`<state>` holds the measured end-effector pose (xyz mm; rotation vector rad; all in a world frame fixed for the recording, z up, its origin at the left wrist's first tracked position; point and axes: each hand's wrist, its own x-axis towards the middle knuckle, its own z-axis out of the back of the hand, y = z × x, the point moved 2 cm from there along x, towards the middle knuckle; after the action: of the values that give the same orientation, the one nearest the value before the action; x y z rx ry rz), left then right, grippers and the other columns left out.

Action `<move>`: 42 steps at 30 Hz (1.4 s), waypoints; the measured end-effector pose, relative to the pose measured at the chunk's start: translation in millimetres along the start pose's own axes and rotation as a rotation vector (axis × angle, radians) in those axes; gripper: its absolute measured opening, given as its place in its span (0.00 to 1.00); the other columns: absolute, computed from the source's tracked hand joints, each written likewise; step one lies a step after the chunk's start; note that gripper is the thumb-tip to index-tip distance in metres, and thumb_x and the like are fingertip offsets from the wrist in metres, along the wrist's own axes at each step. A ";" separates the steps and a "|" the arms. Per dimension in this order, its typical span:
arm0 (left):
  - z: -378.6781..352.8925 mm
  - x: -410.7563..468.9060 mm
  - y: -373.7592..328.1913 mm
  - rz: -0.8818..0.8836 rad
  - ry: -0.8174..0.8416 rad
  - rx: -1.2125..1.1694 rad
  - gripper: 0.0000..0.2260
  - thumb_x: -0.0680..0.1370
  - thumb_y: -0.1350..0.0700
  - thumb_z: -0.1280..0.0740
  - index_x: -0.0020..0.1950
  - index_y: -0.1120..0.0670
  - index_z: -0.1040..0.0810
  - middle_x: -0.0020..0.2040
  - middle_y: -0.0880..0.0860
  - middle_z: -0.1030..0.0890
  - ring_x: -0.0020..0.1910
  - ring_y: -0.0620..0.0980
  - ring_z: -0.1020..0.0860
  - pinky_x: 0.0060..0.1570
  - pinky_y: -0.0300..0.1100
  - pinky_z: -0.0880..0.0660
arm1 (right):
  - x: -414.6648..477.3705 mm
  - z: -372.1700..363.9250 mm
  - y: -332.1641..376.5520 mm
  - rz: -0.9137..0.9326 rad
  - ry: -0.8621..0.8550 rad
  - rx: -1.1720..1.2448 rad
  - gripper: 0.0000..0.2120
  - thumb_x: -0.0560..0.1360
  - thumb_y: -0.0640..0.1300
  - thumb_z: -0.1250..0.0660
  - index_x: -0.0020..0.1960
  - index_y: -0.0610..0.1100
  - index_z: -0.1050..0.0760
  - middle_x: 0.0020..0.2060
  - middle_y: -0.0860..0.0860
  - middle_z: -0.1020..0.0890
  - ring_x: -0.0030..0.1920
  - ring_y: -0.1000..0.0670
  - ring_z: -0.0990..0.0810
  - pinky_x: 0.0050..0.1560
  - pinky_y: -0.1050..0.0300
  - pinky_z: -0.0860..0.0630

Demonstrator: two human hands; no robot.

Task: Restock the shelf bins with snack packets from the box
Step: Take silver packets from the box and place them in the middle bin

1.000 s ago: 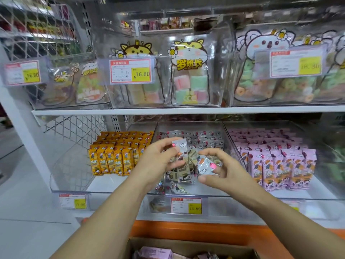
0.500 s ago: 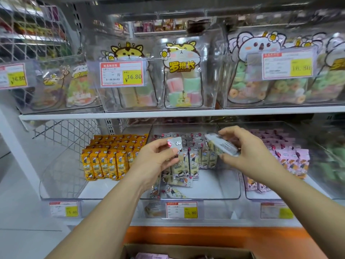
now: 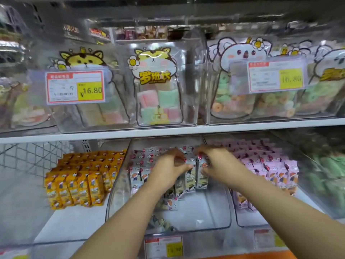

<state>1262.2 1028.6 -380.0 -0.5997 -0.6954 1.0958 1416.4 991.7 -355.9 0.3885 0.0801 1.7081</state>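
Head view: placement looked under way.
The right hand (image 3: 220,165) pinched a small grey-white foil snack packet (image 3: 202,164) by its top; the left hand (image 3: 168,169) curled beside it, grip too blurred to tell. Both were inside the clear plastic shelf bin (image 3: 214,212), among upright packets (image 3: 138,172). Light, crinkly, probably slippery: best taken at the top seam.
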 end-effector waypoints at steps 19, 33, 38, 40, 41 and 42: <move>-37.9 18.9 13.8 -0.179 -0.020 0.542 0.17 0.76 0.48 0.32 0.64 0.46 0.28 0.59 0.50 0.27 0.56 0.51 0.24 0.60 0.47 0.29 | 8.8 -7.3 -15.8 0.021 -0.087 0.123 0.16 0.74 0.38 0.34 0.60 0.47 0.24 0.58 0.52 0.21 0.57 0.52 0.25 0.51 0.65 0.34; -28.2 -22.0 15.4 -0.262 0.627 0.453 0.15 0.76 0.58 0.31 0.62 0.48 0.22 0.50 0.45 0.24 0.47 0.42 0.27 0.52 0.37 0.29 | -56.9 -11.3 -21.9 0.101 -0.159 0.323 0.07 0.74 0.41 0.31 0.50 0.50 0.20 0.50 0.59 0.21 0.59 0.59 0.27 0.58 0.65 0.32; -50.3 -31.8 15.1 -0.169 0.911 0.509 0.23 0.78 0.62 0.36 0.69 0.42 0.29 0.60 0.49 0.33 0.55 0.47 0.29 0.50 0.35 0.35 | -58.4 -15.0 -23.0 0.113 -0.173 0.328 0.06 0.74 0.40 0.31 0.49 0.48 0.20 0.49 0.61 0.24 0.62 0.61 0.32 0.66 0.64 0.38; -57.0 -31.8 16.7 -0.139 0.942 0.508 0.24 0.77 0.63 0.36 0.69 0.40 0.29 0.58 0.49 0.36 0.57 0.49 0.30 0.52 0.35 0.34 | -58.1 -16.5 -23.9 0.122 -0.173 0.327 0.06 0.74 0.40 0.30 0.49 0.48 0.20 0.48 0.61 0.24 0.62 0.61 0.31 0.67 0.63 0.37; -60.0 -31.3 18.9 -0.127 0.942 0.501 0.25 0.77 0.63 0.36 0.68 0.39 0.28 0.56 0.48 0.37 0.57 0.50 0.29 0.52 0.36 0.33 | -58.0 -17.1 -24.6 0.124 -0.173 0.331 0.06 0.74 0.40 0.30 0.49 0.48 0.20 0.48 0.61 0.23 0.62 0.61 0.31 0.66 0.63 0.37; -62.5 -31.1 20.2 -0.120 0.937 0.490 0.25 0.76 0.64 0.35 0.67 0.40 0.28 0.55 0.48 0.37 0.56 0.51 0.29 0.51 0.37 0.32 | -58.1 -17.6 -25.4 0.126 -0.174 0.336 0.06 0.74 0.40 0.30 0.48 0.49 0.20 0.48 0.61 0.24 0.62 0.61 0.32 0.66 0.65 0.38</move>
<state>1288.6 1000.6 -441.5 -0.5543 0.3415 0.7099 1442.4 942.8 -391.4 0.8040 0.2210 1.7796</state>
